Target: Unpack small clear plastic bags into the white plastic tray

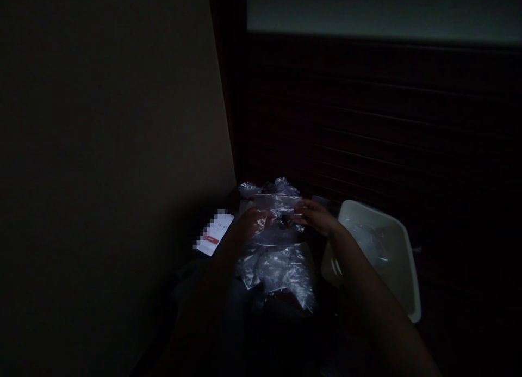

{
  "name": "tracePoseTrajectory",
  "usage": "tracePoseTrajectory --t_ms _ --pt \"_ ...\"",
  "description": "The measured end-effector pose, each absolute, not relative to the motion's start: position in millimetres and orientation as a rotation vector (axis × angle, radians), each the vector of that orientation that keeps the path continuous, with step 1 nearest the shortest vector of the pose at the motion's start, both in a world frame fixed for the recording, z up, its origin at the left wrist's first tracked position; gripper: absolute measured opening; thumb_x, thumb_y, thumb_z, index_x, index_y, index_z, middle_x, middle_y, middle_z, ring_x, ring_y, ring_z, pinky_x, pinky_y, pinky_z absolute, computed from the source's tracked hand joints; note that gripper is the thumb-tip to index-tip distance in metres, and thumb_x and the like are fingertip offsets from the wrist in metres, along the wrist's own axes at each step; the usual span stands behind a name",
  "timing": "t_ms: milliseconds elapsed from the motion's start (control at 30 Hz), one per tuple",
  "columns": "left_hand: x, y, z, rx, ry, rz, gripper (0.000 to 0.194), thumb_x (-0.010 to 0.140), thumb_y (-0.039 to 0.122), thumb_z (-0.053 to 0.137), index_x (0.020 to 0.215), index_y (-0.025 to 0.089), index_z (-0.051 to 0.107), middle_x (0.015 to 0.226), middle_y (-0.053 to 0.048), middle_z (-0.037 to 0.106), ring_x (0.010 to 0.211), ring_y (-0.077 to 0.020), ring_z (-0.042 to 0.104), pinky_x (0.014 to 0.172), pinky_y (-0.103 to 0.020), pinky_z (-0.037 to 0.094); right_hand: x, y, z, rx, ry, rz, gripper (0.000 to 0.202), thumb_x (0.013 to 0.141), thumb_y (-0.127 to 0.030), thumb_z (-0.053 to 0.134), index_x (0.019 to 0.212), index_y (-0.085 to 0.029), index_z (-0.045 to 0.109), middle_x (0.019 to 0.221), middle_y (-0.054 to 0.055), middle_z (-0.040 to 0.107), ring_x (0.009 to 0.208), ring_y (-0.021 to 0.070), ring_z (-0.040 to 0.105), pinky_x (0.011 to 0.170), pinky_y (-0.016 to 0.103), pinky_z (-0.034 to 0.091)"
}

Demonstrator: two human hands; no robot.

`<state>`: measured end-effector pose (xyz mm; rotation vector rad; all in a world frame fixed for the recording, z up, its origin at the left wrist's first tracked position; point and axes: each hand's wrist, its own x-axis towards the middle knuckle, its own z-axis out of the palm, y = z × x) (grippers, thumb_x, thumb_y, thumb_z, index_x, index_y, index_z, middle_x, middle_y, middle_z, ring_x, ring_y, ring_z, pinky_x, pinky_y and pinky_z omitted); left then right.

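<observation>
In the dim head view, a clear plastic bag is spread between my two hands and catches the light along its folds. My left hand is closed on its left side, though the fingers there are dark and partly blurred. At the right edge, my right hand pinches the plastic, its fingers pointing left. Closer to me lies a pile of crumpled clear plastic bags. More crinkled plastic shows just beyond my hands.
A white plastic bin stands to the right of my right forearm, with clear plastic inside. On the left, a phone lies with its screen lit. A pale wall rises at left, and dark slatted panelling stands behind.
</observation>
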<state>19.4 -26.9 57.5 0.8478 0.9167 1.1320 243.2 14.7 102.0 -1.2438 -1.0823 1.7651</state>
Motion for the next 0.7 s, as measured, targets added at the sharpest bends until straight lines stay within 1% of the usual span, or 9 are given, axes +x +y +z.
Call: tracePoseTrajectory --t_ms 33,100,133,233,400,500,567,633,700 --pt "20.6 -27.6 57.3 0.834 0.920 1.114 0.027 0.058 0.006 0.071 0.083 0.016 0.063 0.107 -0.011 0.064 0.105 -0.0260 0.057 0.095 -0.037 0.042 243.0 14.2 102.4 -1.242 -1.093 1.764 0.012 0.068 -0.010 0.063 0.074 -0.018 0.057 0.077 0.000 0.064 0.066 0.0117 0.064 0.069 0.027 0.055" --pt "25.5 -26.8 56.9 0.778 0.893 1.094 0.012 0.070 0.018 0.064 0.081 0.015 0.061 0.096 -0.013 0.067 0.096 -0.0264 0.062 0.093 -0.043 0.043 242.4 13.3 103.2 -1.239 -1.110 1.764 0.011 0.069 -0.011 0.063 0.075 -0.019 0.057 0.077 0.000 0.064 0.067 0.0120 0.065 0.068 0.026 0.055" --pt "28.4 -25.8 57.1 0.734 0.868 1.082 0.010 0.073 0.021 0.061 0.081 0.014 0.060 0.092 -0.013 0.067 0.092 -0.0259 0.064 0.092 -0.044 0.043 242.0 13.0 103.6 -1.240 -1.116 1.766 0.012 0.069 -0.011 0.063 0.076 -0.019 0.058 0.077 0.000 0.064 0.067 0.0120 0.065 0.068 0.026 0.055" --pt "34.3 -23.7 60.1 0.611 0.815 1.082 0.014 0.072 0.022 0.064 0.081 0.013 0.058 0.087 -0.010 0.069 0.083 -0.0245 0.066 0.090 -0.043 0.045 240.8 12.2 104.9 -1.264 -1.135 1.768 0.012 0.070 -0.012 0.063 0.079 -0.019 0.059 0.079 0.001 0.066 0.066 0.0111 0.065 0.065 0.023 0.054" --pt "33.6 -23.1 64.0 0.592 0.870 1.122 0.027 0.066 0.019 0.070 0.088 0.015 0.055 0.080 -0.006 0.068 0.077 -0.0228 0.067 0.081 -0.041 0.050 240.7 11.7 105.5 -1.272 -1.206 1.784 0.014 0.070 -0.015 0.064 0.083 -0.018 0.059 0.079 0.001 0.067 0.064 0.0101 0.064 0.061 0.020 0.053" --pt "32.7 -19.9 59.1 0.590 0.884 1.116 0.033 0.066 0.019 0.071 0.095 0.016 0.054 0.082 -0.006 0.067 0.074 -0.0224 0.067 0.074 -0.039 0.051 241.7 12.0 104.6 -1.289 -1.248 1.750 0.016 0.070 -0.017 0.065 0.085 -0.018 0.059 0.079 0.001 0.067 0.060 0.0099 0.063 0.053 0.019 0.050" --pt "32.5 -17.8 54.7 0.610 0.880 1.112 0.033 0.068 0.018 0.070 0.097 0.016 0.054 0.086 -0.006 0.067 0.074 -0.0215 0.067 0.074 -0.038 0.051 242.4 12.4 103.7 -1.301 -1.250 1.740 0.019 0.069 -0.018 0.066 0.087 -0.018 0.060 0.077 0.001 0.067 0.058 0.0096 0.062 0.051 0.018 0.049" --pt "32.4 -16.9 51.4 0.621 0.866 1.122 0.028 0.071 0.017 0.067 0.097 0.016 0.056 0.089 -0.006 0.067 0.076 -0.0208 0.067 0.077 -0.038 0.050 242.9 12.8 102.8 -1.299 -1.241 1.742 0.020 0.067 -0.019 0.068 0.086 -0.018 0.061 0.076 0.000 0.067 0.058 0.0100 0.062 0.052 0.020 0.050" --pt "32.2 -17.4 50.6 0.633 0.841 1.141 0.023 0.073 0.017 0.065 0.095 0.015 0.058 0.092 -0.006 0.067 0.079 -0.0212 0.066 0.081 -0.038 0.048 243.3 13.1 101.7 -1.266 -1.226 1.748 0.019 0.064 -0.021 0.070 0.081 -0.018 0.062 0.076 0.001 0.067 0.062 0.0112 0.063 0.058 0.023 0.052"
